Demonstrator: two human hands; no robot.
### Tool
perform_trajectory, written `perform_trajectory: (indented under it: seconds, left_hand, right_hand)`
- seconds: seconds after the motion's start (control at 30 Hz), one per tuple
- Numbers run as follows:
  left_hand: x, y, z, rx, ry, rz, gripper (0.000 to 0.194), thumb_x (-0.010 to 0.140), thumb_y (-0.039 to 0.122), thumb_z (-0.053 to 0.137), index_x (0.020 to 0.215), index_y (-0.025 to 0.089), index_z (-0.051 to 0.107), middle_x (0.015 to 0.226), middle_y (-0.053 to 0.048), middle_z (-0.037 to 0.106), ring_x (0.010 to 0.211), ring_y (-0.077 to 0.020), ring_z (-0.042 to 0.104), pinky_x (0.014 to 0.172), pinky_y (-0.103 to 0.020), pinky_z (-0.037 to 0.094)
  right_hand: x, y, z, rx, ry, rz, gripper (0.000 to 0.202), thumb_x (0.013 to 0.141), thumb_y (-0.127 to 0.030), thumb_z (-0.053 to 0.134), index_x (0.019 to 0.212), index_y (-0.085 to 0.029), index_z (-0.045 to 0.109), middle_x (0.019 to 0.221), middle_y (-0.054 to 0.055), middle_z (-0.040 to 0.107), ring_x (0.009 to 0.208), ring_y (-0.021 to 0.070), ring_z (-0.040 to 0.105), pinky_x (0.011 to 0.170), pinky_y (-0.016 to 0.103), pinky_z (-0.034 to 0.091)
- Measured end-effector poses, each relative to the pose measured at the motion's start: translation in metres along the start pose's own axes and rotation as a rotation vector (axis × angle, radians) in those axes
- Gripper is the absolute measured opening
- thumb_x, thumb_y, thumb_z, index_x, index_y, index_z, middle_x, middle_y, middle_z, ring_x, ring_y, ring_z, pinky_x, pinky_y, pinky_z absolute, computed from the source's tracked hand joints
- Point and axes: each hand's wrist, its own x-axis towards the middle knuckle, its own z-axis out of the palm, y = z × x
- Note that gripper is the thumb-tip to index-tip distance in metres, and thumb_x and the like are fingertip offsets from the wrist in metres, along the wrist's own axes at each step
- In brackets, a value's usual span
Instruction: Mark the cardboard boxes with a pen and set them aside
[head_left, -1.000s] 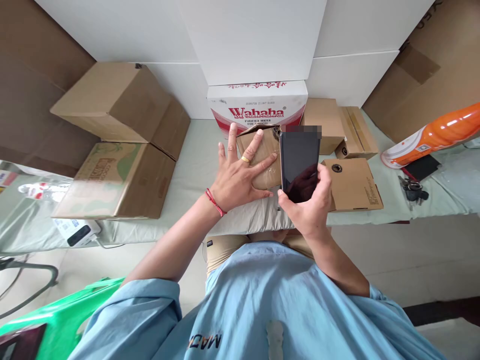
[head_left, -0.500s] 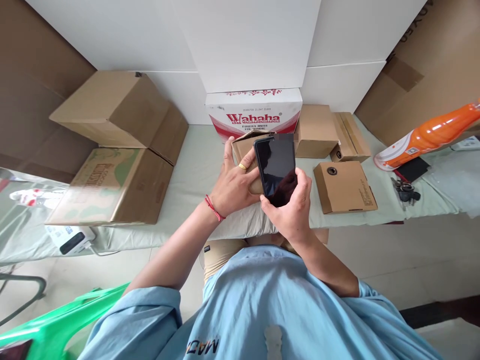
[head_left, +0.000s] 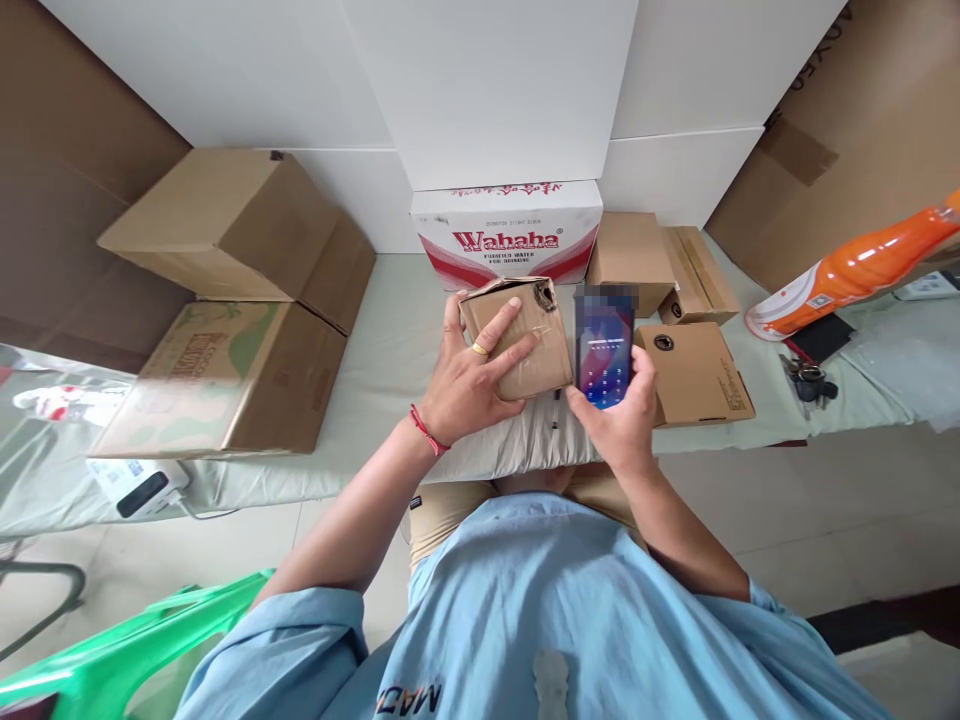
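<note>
A smartphone (head_left: pixel 604 362) is clamped in the right hand (head_left: pixel 624 422); a cardboard box (head_left: pixel 552 350) is touched by the outspread left hand (head_left: pixel 465 393).

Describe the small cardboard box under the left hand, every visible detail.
The small cardboard box is brown, with shiny, creased clear tape across its upward face. A dark, ragged-edged hole marks its far right corner, and its far edge looks uneven. Slightly turned, it appears to rest on the pale green cloth, in front of the white-and-red carton. The left hand lies spread over its left part. The phone is just to its right; whether they touch is unclear.
</note>
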Motion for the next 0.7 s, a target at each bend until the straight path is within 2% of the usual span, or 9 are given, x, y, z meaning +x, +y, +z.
perform_trajectory:
  seconds: [0.1,0.2,0.3,0.4,0.47,0.53,0.6,0.7]
  left_hand:
    - [-0.011,-0.003,0.002,0.032,0.022,0.012,0.083,0.069,0.045,0.098,0.147,0.035,0.071,0.178,-0.008,0.045,0.167,-0.0643,0.008,0.125,-0.089,0.021]
    - [-0.022,-0.003,0.007,0.043,0.084,0.001,0.084,0.070,0.043,0.097,0.149,0.037,0.068,0.178,-0.009,0.045,0.169,-0.0605,0.006,0.127,-0.088,0.019]
    - [-0.031,-0.002,0.012,0.032,0.134,-0.065,0.085,0.073,0.044,0.095,0.151,0.038,0.064,0.178,-0.012,0.042,0.170,-0.0570,0.011,0.128,-0.087,0.016]
    - [-0.039,-0.004,0.014,0.006,0.211,-0.114,0.085,0.076,0.052,0.093,0.153,0.036,0.061,0.177,-0.017,0.039,0.166,-0.0539,0.029,0.130,-0.084,0.010]
    - [-0.047,-0.006,0.011,0.007,0.286,-0.165,0.086,0.076,0.056,0.093,0.153,0.035,0.060,0.175,-0.019,0.038,0.162,-0.0513,0.039,0.132,-0.081,0.012]
    - [-0.056,-0.009,0.005,-0.014,0.372,-0.245,0.089,0.073,0.057,0.094,0.151,0.032,0.059,0.172,-0.019,0.039,0.159,-0.0490,0.044,0.133,-0.076,0.021]
    - [-0.069,-0.012,-0.003,-0.091,0.445,-0.338,0.090,0.071,0.058,0.097,0.149,0.029,0.062,0.167,-0.019,0.045,0.158,-0.0470,0.045,0.132,-0.069,0.032]
    - [-0.090,-0.016,-0.014,-0.316,0.490,-0.464,0.083,0.075,0.060,0.095,0.145,0.028,0.066,0.161,-0.015,0.052,0.158,-0.0436,0.045,0.133,-0.061,0.038]
  right_hand:
    - [-0.005,0.041,-0.005,-0.139,-0.077,0.176,0.089,0.076,-0.046,0.080,0.151,-0.016,0.041,0.136,0.021,0.062,0.125,0.0401,0.066,0.106,0.056,0.057]
    - [-0.018,0.068,-0.010,-0.279,-0.197,0.259,0.091,0.074,-0.045,0.081,0.151,-0.014,0.042,0.135,0.022,0.061,0.124,0.0434,0.066,0.099,0.055,0.059]
    - [-0.035,0.080,-0.009,-0.379,-0.327,0.290,0.091,0.078,-0.046,0.079,0.154,-0.011,0.041,0.135,0.023,0.061,0.119,0.0432,0.068,0.094,0.053,0.061]
    - [-0.050,0.086,-0.002,-0.411,-0.420,0.286,0.088,0.082,-0.043,0.078,0.155,-0.011,0.040,0.134,0.022,0.061,0.115,0.0396,0.070,0.095,0.052,0.061]
    - [-0.056,0.089,0.001,-0.384,-0.426,0.212,0.086,0.084,-0.043,0.079,0.155,-0.009,0.042,0.135,0.024,0.061,0.121,0.0408,0.066,0.102,0.055,0.059]
    - [-0.057,0.090,0.002,-0.332,-0.388,0.107,0.081,0.089,-0.047,0.078,0.152,-0.007,0.048,0.139,0.029,0.059,0.132,0.0449,0.059,0.111,0.062,0.054]
    - [-0.053,0.088,-0.001,-0.230,-0.334,0.027,0.075,0.095,-0.057,0.072,0.150,-0.009,0.054,0.148,0.031,0.057,0.139,0.0473,0.054,0.116,0.069,0.048]
    - [-0.041,0.078,-0.008,0.096,-0.340,0.074,0.073,0.100,-0.069,0.064,0.153,-0.019,0.056,0.154,0.025,0.058,0.145,0.0421,0.055,0.120,0.068,0.048]
